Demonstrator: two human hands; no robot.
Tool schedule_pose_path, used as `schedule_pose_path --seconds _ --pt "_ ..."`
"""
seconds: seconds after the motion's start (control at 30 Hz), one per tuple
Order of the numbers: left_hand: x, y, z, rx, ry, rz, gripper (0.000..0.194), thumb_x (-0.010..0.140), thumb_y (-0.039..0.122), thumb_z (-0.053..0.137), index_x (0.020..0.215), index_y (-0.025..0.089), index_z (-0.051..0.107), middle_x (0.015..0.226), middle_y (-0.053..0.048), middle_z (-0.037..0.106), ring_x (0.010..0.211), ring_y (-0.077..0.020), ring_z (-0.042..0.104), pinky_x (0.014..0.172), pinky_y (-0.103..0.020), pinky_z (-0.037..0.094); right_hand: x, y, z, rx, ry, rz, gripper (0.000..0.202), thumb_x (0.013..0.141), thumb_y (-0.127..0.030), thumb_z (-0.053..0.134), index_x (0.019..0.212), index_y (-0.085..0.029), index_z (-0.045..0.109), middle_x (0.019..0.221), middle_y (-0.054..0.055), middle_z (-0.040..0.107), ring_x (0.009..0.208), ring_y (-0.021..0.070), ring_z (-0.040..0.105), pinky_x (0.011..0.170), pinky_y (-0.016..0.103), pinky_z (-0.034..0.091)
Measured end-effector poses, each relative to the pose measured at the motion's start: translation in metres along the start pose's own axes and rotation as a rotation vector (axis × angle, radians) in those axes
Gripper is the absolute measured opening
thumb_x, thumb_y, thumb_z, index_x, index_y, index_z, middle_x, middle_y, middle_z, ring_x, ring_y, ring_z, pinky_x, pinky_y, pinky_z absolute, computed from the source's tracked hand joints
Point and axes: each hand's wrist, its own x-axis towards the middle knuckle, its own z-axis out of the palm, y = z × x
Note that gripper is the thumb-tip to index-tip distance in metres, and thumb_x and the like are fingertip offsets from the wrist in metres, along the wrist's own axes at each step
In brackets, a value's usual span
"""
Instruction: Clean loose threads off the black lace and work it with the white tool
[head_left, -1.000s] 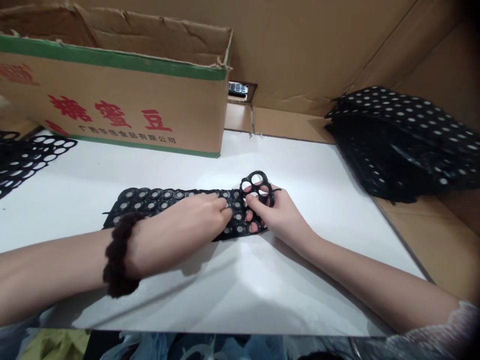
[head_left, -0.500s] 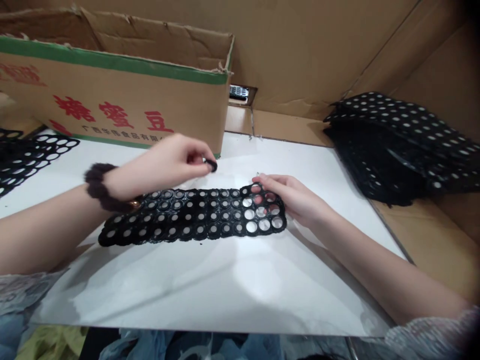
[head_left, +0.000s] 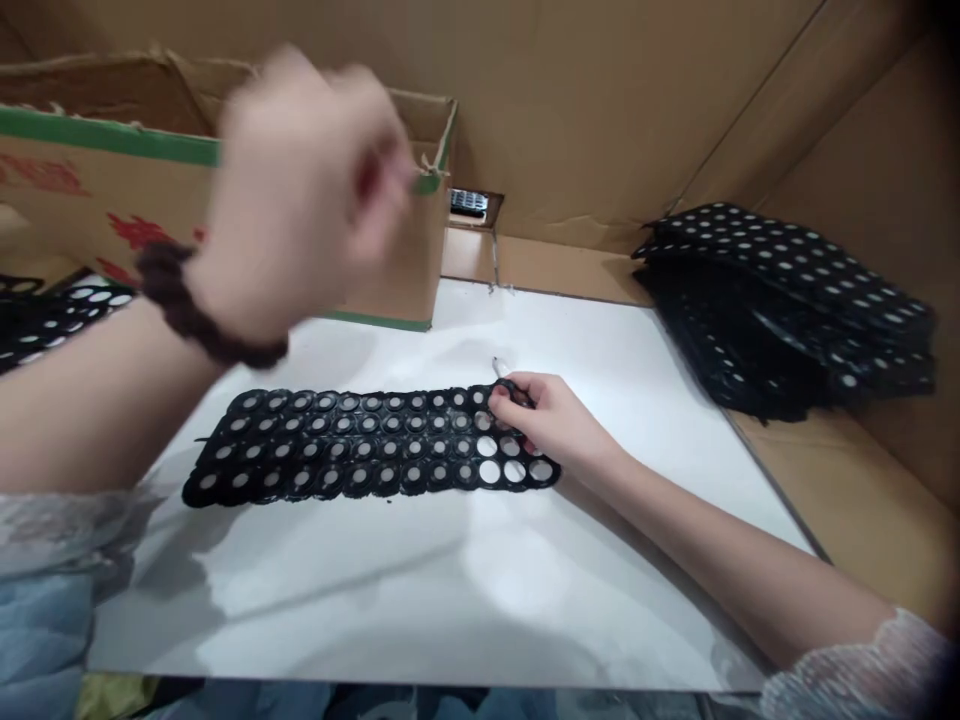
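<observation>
A black perforated sheet of joined rings (head_left: 373, 440) lies flat in front of me, with white showing through its round holes. The holes near its right end look wider and more open than the others. My right hand (head_left: 559, 425) pinches the sheet's far right corner between thumb and fingers. A thin pale pointed tip (head_left: 499, 368) sticks out beyond these fingers; what it belongs to is hidden. My left hand (head_left: 300, 190) is raised in front of a cardboard box (head_left: 397, 270), its fingers smeared by motion. Whether it holds anything does not show.
The box, with green edging and red lettering, stands open at the back left. A stack of black dotted sheets (head_left: 780, 300) lies at the right on cardboard. More perforated black sheeting (head_left: 56, 320) is at the far left. Cardboard walls surround the white tabletop (head_left: 420, 590).
My left hand has risen from above the sheet to in front of the box; the small black ring seen in its fingers no longer shows. My right fingers have closed further over the sheet's corner.
</observation>
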Motion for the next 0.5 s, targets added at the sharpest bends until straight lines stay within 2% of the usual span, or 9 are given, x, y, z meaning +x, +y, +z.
schedule_pose_path --seconds 0.03,0.07,0.1,0.17,0.27,0.37,0.5 --pt "-0.015 0.020 0.007 0.023 -0.063 0.086 0.038 0.084 0.047 0.034 0.093 0.015 0.052 0.087 -0.006 0.055 0.083 -0.0190 0.048 0.069 -0.030 0.034 -0.002 -0.002 0.001 0.011 -0.001 -0.004 0.016 0.077 -0.030 0.047 0.070 -0.016 0.047 0.058 -0.003 0.044 0.043 0.0051 0.038 0.036 0.017 0.029" --pt "-0.027 0.036 0.015 -0.016 -0.234 0.207 0.036 0.084 0.047 0.034 0.084 0.016 0.053 0.072 -0.003 0.056 0.067 -0.0155 0.049 0.059 -0.028 0.032 -0.004 -0.004 0.002 0.019 -0.005 -0.016 0.016 0.078 -0.030 0.046 0.070 -0.016 0.047 0.058 -0.003 0.045 0.044 0.0053 0.038 0.037 0.018 0.030" --pt "-0.036 0.047 0.022 -0.076 -0.382 0.301 0.035 0.083 0.048 0.036 0.078 0.017 0.052 0.065 -0.001 0.056 0.058 -0.0138 0.048 0.053 -0.027 0.029 -0.006 -0.006 0.003 0.023 -0.012 -0.036 0.016 0.079 -0.030 0.046 0.071 -0.016 0.047 0.058 -0.003 0.045 0.045 0.0055 0.039 0.039 0.018 0.030" --pt "-0.047 0.057 0.035 -0.194 -0.507 0.364 0.032 0.084 0.047 0.036 0.077 0.018 0.049 0.063 0.000 0.057 0.053 -0.0129 0.047 0.048 -0.025 0.025 -0.011 -0.010 0.004 0.008 -0.013 -0.093 0.014 0.080 -0.028 0.045 0.073 -0.016 0.049 0.058 -0.003 0.045 0.047 0.0061 0.039 0.042 0.019 0.032" --pt "-0.049 0.055 0.045 -0.319 -0.526 0.337 0.026 0.086 0.037 0.033 0.077 0.018 0.048 0.064 0.000 0.058 0.053 -0.0120 0.048 0.047 -0.024 0.025 -0.015 -0.013 0.006 -0.046 0.009 -0.168 0.010 0.080 -0.023 0.045 0.077 -0.016 0.051 0.061 -0.002 0.047 0.052 0.0077 0.040 0.048 0.020 0.033" --pt "-0.049 0.052 0.045 -0.366 -0.544 0.336 0.022 0.084 0.031 0.036 0.073 0.018 0.049 0.063 0.000 0.057 0.053 -0.0113 0.049 0.047 -0.023 0.027 -0.017 -0.012 0.008 -0.069 0.011 -0.205 0.008 0.080 -0.021 0.044 0.080 -0.017 0.052 0.062 -0.002 0.046 0.056 0.0089 0.041 0.051 0.021 0.033" --pt "-0.055 0.059 0.048 -0.343 -0.466 0.304 0.017 0.080 0.026 0.039 0.070 0.016 0.049 0.063 -0.002 0.056 0.053 -0.0123 0.048 0.050 -0.024 0.029 -0.015 -0.010 0.012 -0.075 0.017 -0.216 0.008 0.080 -0.018 0.043 0.080 -0.017 0.050 0.066 -0.001 0.049 0.057 0.0092 0.042 0.053 0.022 0.035"
